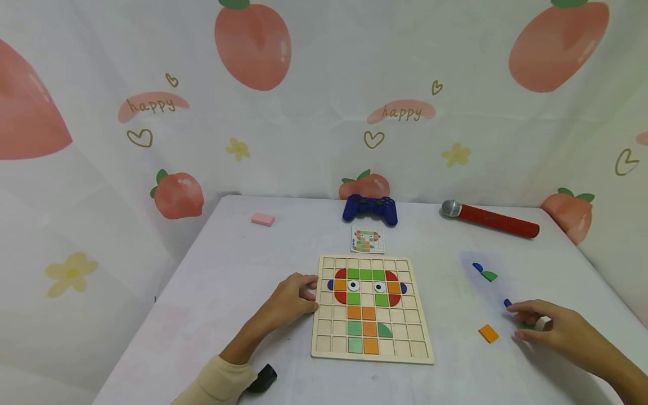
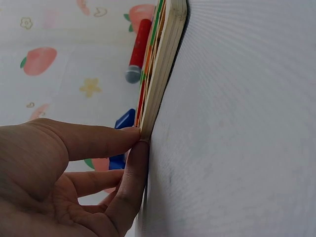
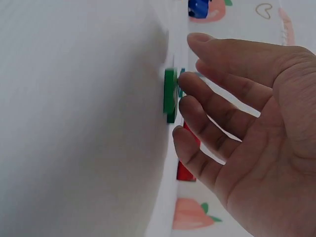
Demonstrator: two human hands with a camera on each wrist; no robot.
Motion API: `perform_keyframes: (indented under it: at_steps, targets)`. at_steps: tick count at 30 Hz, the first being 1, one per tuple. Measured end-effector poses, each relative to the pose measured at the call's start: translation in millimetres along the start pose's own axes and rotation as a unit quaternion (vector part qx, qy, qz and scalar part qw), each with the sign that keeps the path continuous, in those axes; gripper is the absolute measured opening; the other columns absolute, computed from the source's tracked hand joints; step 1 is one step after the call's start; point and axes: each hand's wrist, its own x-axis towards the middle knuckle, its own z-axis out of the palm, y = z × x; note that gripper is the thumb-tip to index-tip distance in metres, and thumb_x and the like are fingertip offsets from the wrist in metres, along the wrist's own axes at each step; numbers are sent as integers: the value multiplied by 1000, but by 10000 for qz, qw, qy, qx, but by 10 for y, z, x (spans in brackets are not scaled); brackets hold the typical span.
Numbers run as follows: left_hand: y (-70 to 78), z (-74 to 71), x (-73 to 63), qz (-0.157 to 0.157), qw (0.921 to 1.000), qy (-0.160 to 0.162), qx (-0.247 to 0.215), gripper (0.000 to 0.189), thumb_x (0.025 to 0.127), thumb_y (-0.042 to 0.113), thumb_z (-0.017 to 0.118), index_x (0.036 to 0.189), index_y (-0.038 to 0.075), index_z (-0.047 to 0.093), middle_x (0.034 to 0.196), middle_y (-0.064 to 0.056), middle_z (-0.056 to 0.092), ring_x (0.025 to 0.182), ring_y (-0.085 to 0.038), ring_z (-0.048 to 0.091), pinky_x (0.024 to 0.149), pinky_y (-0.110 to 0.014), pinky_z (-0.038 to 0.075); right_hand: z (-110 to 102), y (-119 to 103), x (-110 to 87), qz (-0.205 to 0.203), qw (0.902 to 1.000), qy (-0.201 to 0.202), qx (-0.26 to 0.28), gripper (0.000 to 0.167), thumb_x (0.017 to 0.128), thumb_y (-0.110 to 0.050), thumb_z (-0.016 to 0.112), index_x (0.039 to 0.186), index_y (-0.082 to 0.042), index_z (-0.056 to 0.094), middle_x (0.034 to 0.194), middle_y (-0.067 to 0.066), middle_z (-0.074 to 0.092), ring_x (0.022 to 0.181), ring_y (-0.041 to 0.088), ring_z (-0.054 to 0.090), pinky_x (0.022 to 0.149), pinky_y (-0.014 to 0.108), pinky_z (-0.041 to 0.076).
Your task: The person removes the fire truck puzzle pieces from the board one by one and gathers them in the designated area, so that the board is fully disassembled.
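A wooden grid board (image 1: 405, 349) lies flat on the table, with red, green, orange and blue pieces and two eye pieces set in it. At its left edge rests my left hand (image 1: 291, 298), thumb and fingertips touching the side. My right hand (image 1: 552, 326) hovers with loosely bent, parted fingers over a green piece (image 3: 170, 91), apart from it and holding nothing. Partly behind its fingertips is a blue piece (image 1: 507, 302). An orange square (image 1: 488, 333) lies left of that hand. Farther back are a blue half-round piece (image 1: 477, 266) and a green quarter-round piece (image 1: 489, 276).
Behind the board lies a pattern card (image 1: 368, 240), then a blue game controller (image 1: 370, 210). A red microphone (image 1: 496, 220) is at the back right. A pink block (image 1: 262, 219) sits at the back left. A patterned cloth hangs behind the table.
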Motion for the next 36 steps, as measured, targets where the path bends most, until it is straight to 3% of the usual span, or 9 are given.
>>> perform_keyframes:
  at_steps: [7, 14, 19, 23, 29, 36]
  targets:
    - [11, -5, -7, 12, 10000, -8, 6, 60, 88, 1, 79, 144, -6, 60, 117, -9, 63, 99, -17, 67, 85, -34, 59, -40, 124, -35, 166, 9993, -331, -42, 43, 85, -22, 87, 123, -7, 74, 96, -11, 68, 83, -5, 51, 67, 23, 44]
    - [8, -1, -8, 28, 10000, 16, 4, 59, 88, 1, 79, 144, -6, 60, 116, -9, 63, 99, -16, 66, 84, -33, 58, -68, 167, -67, 135, 9994, -270, -168, 44, 81, -16, 89, 121, -7, 75, 97, -9, 71, 83, -8, 51, 67, 22, 46]
    - [13, -2, -11, 11, 10000, 17, 2, 60, 88, 1, 79, 145, -6, 60, 117, -9, 63, 99, -16, 66, 84, -33, 58, -93, 159, -49, 602, 9955, -665, -316, 48, 84, -22, 88, 126, -4, 73, 107, 1, 71, 81, -8, 46, 67, 23, 44]
    - [19, -5, -15, 9, 10000, 27, 14, 60, 88, 1, 78, 144, -6, 60, 117, -9, 63, 99, -16, 66, 83, -32, 58, -97, 166, -39, 734, 9932, -834, -338, 47, 85, -21, 85, 126, -2, 72, 110, 4, 72, 80, -7, 45, 67, 23, 45]
    - [20, -10, -15, 40, 10000, 14, 1, 59, 88, 1, 78, 144, -6, 60, 117, -9, 63, 99, -16, 66, 84, -32, 58, -94, 182, -33, 764, 9926, -873, -359, 44, 86, -24, 86, 122, -2, 74, 112, 6, 73, 82, -2, 47, 67, 23, 46]
    - [22, -10, -13, 22, 10000, -3, -29, 59, 88, 1, 78, 144, -6, 60, 116, -9, 62, 99, -16, 67, 83, -31, 58, -63, 165, -40, 739, 9933, -727, -503, 37, 87, -25, 86, 116, -3, 77, 102, 0, 70, 77, -1, 43, 65, 22, 46]
